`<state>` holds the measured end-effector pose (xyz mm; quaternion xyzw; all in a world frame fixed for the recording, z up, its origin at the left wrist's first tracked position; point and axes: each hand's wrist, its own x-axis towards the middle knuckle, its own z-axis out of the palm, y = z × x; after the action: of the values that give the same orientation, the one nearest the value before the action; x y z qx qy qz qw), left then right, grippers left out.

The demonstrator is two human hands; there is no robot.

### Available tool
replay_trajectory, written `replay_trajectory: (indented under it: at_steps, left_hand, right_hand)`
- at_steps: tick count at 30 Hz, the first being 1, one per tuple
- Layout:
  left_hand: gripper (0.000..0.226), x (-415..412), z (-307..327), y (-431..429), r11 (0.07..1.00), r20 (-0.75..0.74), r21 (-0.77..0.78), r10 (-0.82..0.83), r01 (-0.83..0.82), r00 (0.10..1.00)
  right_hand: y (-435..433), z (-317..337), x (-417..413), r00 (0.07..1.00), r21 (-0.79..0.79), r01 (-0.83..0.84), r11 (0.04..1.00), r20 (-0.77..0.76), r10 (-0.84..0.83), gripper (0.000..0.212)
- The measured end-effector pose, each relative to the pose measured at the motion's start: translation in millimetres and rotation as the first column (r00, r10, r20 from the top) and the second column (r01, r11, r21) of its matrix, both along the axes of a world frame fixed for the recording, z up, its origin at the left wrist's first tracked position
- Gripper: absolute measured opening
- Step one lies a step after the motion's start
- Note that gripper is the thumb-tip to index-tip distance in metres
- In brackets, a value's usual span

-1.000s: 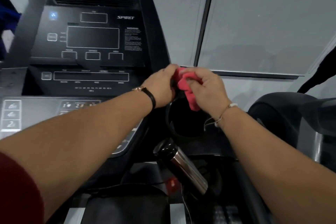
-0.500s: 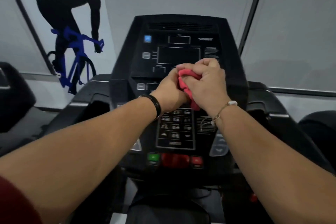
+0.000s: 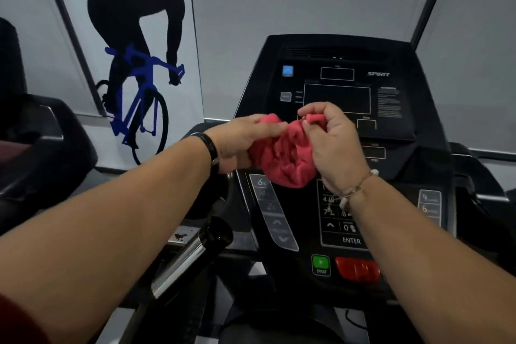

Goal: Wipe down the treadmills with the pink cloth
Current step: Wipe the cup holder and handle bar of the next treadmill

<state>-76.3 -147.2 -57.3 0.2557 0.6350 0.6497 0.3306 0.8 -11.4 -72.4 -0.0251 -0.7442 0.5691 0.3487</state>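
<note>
The pink cloth [image 3: 284, 156] hangs bunched between both hands, held in the air in front of the black treadmill console [image 3: 391, 109]. My left hand [image 3: 240, 142] grips its left side, thumb underneath. My right hand [image 3: 332, 139] pinches its upper right edge between fingertips. The cloth is partly spread and covers part of the keypad [image 3: 343, 229] behind it. It does not touch the console as far as I can tell.
A chrome handlebar grip with a black cap [image 3: 190, 254] angles up at lower left. A green START button [image 3: 321, 264] and a red stop button [image 3: 358, 271] sit low on the console. Another black machine [image 3: 36, 148] stands at left, below a blue cyclist wall graphic [image 3: 139, 84].
The view has swung left and closer to the console. My hands have drawn apart, opening the balled cloth into a wider bunch.
</note>
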Motion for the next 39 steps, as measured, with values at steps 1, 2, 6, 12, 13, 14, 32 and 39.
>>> replay_trajectory:
  at_steps: [1, 2, 6, 12, 13, 14, 32, 39]
  left_hand:
    - [0.025, 0, -1, -1, 0.997, -0.01, -0.039, -0.071, 0.071, 0.997]
    - [0.032, 1, -4, 1, 0.991, -0.023, -0.078, -0.109, 0.107, 0.994]
    - [0.029, -3, -8, 9, 0.963, -0.424, -0.228, 0.033, -0.142, 0.905]
    - [0.021, -12, -39, -32, 0.762, -0.596, -0.633, -0.366, -0.138, 0.714]
    - [0.025, -14, -48, -36, 0.702, -0.608, -0.692, -0.44, -0.169, 0.661]
    - [0.031, -15, -56, -38, 0.693, -0.656, -0.684, -0.45, -0.227, 0.606]
    - [0.021, -53, -101, -43, 0.939, -0.926, -0.257, -0.17, -0.23, 0.338]
    - [0.02, -87, -76, -18, 0.815, -0.909, -0.237, 0.006, -0.529, 0.416]
  right_hand:
    - [-3, -3, -5, 1.0, -0.017, 0.001, 1.0, 0.001, -0.001, 0.032]
    - [-6, -6, -11, 1.0, -0.01, 0.005, 1.0, 0.009, -0.005, 0.031]
    - [-2, -16, -30, 0.997, 0.025, 0.014, 1.0, 0.079, -0.016, 0.018]
    - [47, -47, -50, 0.863, 0.109, 0.297, 0.949, 0.394, -0.315, 0.011]
    - [46, -50, -54, 0.827, 0.158, 0.322, 0.933, 0.433, -0.358, 0.015]
    - [44, -53, -57, 0.789, 0.231, 0.334, 0.914, 0.463, -0.405, 0.018]
    - [10, -69, -60, 0.662, 0.755, 0.355, 0.552, 0.214, -0.718, 0.021]
    - [13, -70, -60, 0.669, 0.741, 0.366, 0.563, 0.211, -0.713, 0.019]
